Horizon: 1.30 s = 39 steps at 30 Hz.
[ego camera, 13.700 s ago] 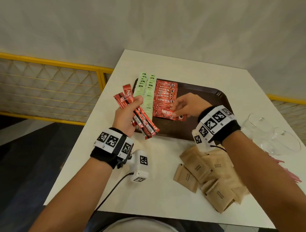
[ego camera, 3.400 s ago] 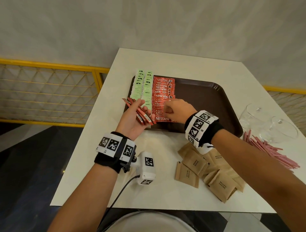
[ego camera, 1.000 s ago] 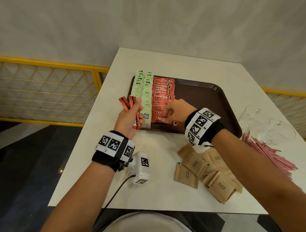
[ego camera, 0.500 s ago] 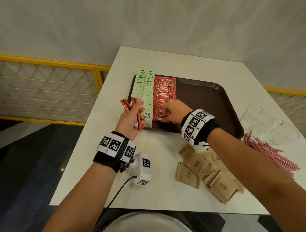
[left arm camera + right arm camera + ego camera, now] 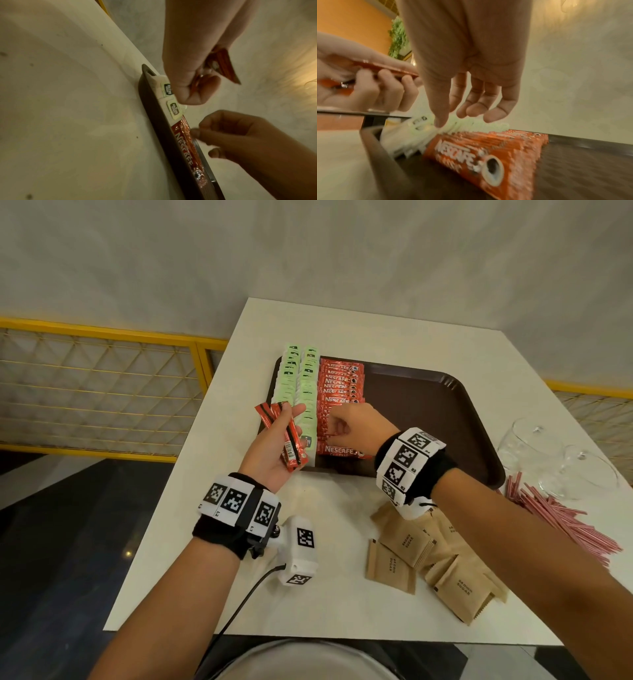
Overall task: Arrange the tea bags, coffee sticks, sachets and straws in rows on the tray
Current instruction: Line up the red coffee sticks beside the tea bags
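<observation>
- We see the left hand [image 5: 274, 446] raised beside the tray's near-left corner, fingers curled round a small bundle of red coffee sticks [image 5: 286, 433]; the bundle fans out past the fingertips, barcode ends toward the wrist
- Left wrist view: same hold, thumb and fingers [image 5: 197, 86] closed on the sticks [image 5: 224, 63], above the tea bags
- Right hand [image 5: 356, 422] sits over the near end of the laid red row, fingers bent downward; right wrist view shows the fingers [image 5: 498, 106] hanging loosely above the packets, thumb tip close to the tea bags, nothing clasped between them
- Brown tray [image 5: 445, 419] on the white table [image 5: 342, 330]: two rows of pale green tea bags [image 5: 301, 385] along its left edge, just beside them one overlapping row of red coffee sticks on the tray [image 5: 339, 388], labels up; the rest of the tray floor is bare brown
- Brown sugar sachets [image 5: 435, 563] lie in a loose heap on the table, near side of the tray, under the right forearm
- Pink straws [image 5: 561, 518] lie scattered on the table right of the tray, next to two clear glass vessels [image 5: 548, 457]
- Yellow railing [image 5: 102, 385] runs left of the table
</observation>
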Each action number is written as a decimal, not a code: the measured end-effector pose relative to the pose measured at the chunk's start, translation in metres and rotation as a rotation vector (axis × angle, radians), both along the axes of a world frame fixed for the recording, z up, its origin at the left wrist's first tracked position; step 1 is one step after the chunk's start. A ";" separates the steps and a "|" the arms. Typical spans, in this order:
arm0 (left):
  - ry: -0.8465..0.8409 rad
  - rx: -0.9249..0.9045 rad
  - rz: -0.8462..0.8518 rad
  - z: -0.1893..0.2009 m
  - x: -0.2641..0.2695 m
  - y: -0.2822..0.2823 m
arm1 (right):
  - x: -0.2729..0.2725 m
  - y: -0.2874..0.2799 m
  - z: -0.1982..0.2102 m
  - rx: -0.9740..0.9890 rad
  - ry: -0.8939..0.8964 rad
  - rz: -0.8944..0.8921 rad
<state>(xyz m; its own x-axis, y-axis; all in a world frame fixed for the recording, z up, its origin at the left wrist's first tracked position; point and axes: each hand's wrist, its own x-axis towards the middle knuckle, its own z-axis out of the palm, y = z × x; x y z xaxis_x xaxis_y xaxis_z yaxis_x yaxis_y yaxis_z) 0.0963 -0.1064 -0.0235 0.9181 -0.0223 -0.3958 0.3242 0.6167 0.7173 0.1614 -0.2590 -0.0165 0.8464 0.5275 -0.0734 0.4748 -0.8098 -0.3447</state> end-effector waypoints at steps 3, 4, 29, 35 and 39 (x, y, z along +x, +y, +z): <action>0.015 0.017 0.003 0.006 0.000 -0.004 | -0.014 0.007 0.018 0.381 0.045 -0.049; 0.026 0.000 0.004 0.006 0.002 -0.005 | -0.019 0.010 0.024 0.462 0.114 -0.048; -0.123 0.079 -0.079 -0.003 -0.004 -0.003 | -0.028 0.003 0.041 0.654 0.509 -0.186; -0.085 0.230 -0.127 -0.007 -0.007 0.000 | -0.031 -0.006 0.039 0.897 0.663 -0.276; -0.111 0.369 -0.156 -0.004 -0.009 0.005 | -0.032 -0.013 0.040 0.754 0.518 -0.230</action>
<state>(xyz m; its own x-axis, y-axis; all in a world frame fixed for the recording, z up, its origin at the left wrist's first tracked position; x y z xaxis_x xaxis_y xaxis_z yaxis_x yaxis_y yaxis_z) 0.0878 -0.1019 -0.0280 0.9524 -0.0398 -0.3022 0.3018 0.2615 0.9168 0.1289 -0.2720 0.0235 0.8934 0.4130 -0.1769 -0.0281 -0.3417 -0.9394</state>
